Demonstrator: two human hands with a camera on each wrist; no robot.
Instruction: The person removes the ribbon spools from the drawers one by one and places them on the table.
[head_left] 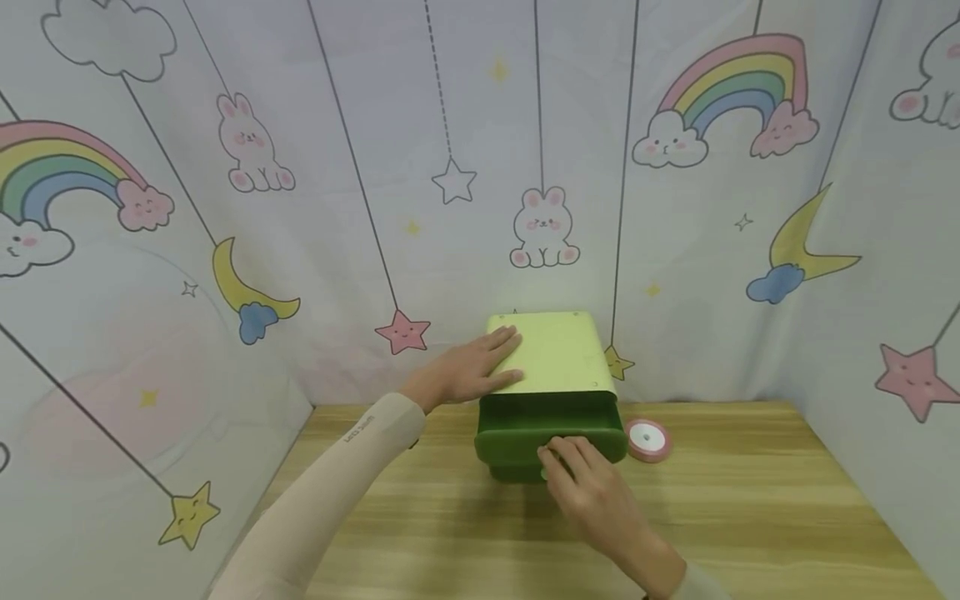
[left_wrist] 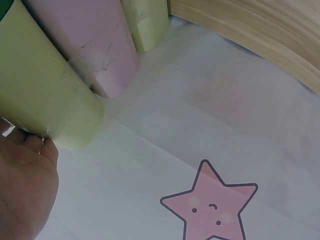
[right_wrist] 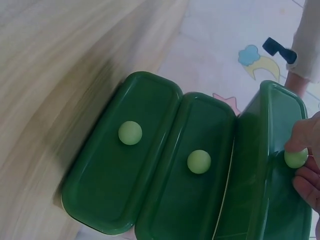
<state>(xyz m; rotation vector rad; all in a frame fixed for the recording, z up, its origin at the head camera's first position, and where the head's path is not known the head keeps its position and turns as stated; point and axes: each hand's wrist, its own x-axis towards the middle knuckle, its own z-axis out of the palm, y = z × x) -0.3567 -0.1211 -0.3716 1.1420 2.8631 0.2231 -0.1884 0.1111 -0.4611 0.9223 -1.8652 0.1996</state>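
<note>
A small drawer cabinet [head_left: 558, 354] with a pale yellow-green top stands against the back wall. My left hand [head_left: 476, 367] rests on its top, fingers stretched out. The green top drawer [head_left: 498, 446] is pulled partway out, and what shows of its inside is dark. My right hand [head_left: 596, 504] pinches the round light-green knob [right_wrist: 296, 159] on that drawer's front. In the right wrist view, two lower drawers, the middle one [right_wrist: 175, 215] and the bottom one [right_wrist: 110, 185], sit closed. The left wrist view shows the cabinet's pink middle section [left_wrist: 102, 45].
A roll of pink ribbon [head_left: 649, 440] with a white centre lies on the wooden table [head_left: 750, 500], just right of the cabinet. Cloth walls [head_left: 360, 167] printed with rainbows, rabbits and stars enclose the back and both sides.
</note>
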